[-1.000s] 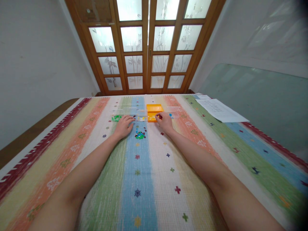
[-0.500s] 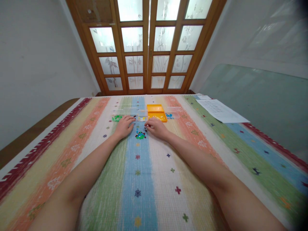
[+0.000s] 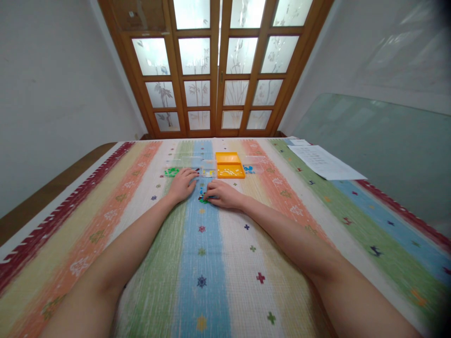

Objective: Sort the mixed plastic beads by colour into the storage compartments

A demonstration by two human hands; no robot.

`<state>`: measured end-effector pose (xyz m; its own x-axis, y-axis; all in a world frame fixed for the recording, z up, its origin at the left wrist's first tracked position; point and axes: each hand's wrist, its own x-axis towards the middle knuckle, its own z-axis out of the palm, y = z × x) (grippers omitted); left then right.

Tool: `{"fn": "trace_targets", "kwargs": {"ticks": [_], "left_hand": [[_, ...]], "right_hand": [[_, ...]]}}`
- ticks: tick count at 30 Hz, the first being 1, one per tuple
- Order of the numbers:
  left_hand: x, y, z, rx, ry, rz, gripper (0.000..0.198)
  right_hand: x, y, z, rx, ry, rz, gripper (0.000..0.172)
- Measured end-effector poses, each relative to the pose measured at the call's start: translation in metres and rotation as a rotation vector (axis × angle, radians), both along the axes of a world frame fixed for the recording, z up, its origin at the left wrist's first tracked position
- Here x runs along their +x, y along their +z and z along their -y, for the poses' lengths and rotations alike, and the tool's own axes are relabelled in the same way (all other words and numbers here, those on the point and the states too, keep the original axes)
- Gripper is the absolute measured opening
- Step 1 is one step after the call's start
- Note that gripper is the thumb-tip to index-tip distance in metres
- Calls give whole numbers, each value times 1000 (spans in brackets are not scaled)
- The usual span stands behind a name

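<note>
My left hand (image 3: 182,184) lies on the cloth with its fingers apart, in front of the clear box of green pieces (image 3: 171,172). Over the small cluster of green, red and blue pieces (image 3: 202,198), my right hand (image 3: 220,194) has its fingers pinched together; anything between the fingertips is too small to make out. The hand covers the cluster's right part. Behind the hands stand an open orange box (image 3: 230,170) with small white pieces, a clear box with yellow pieces (image 3: 208,173), and blue pieces (image 3: 248,169) in a clear box at the right.
A striped, patterned cloth (image 3: 202,244) covers the table. White paper sheets (image 3: 324,161) lie at the back right beside a pale green glass-like panel (image 3: 380,141). Wooden doors with frosted panes (image 3: 199,56) stand beyond the table.
My right hand has moved left and nearer to me, from in front of the orange box onto the cluster. My left hand has stayed in place.
</note>
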<state>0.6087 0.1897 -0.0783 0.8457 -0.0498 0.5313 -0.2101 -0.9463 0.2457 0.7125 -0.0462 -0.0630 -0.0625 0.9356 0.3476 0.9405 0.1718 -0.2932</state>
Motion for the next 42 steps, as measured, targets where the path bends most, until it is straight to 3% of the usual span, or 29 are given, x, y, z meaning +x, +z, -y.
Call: {"fn": "trace_targets", "kwargs": {"ticks": [19,26,31,42], "left_hand": [[-5,8,8,50,0,-62,29],[-5,6,9,84,-100,-178,28],[-6,9,11,84,-106,-201,28],[-14,29,24,-17,-234,-299,17]], "right_hand": [[10,-7,2,99,-106,-167,8],[25,-10,5,183,-320,-254,7],[45,-10,10,293,-554,-251,10],[81,-19,27,397,-900,-181,11]]}}
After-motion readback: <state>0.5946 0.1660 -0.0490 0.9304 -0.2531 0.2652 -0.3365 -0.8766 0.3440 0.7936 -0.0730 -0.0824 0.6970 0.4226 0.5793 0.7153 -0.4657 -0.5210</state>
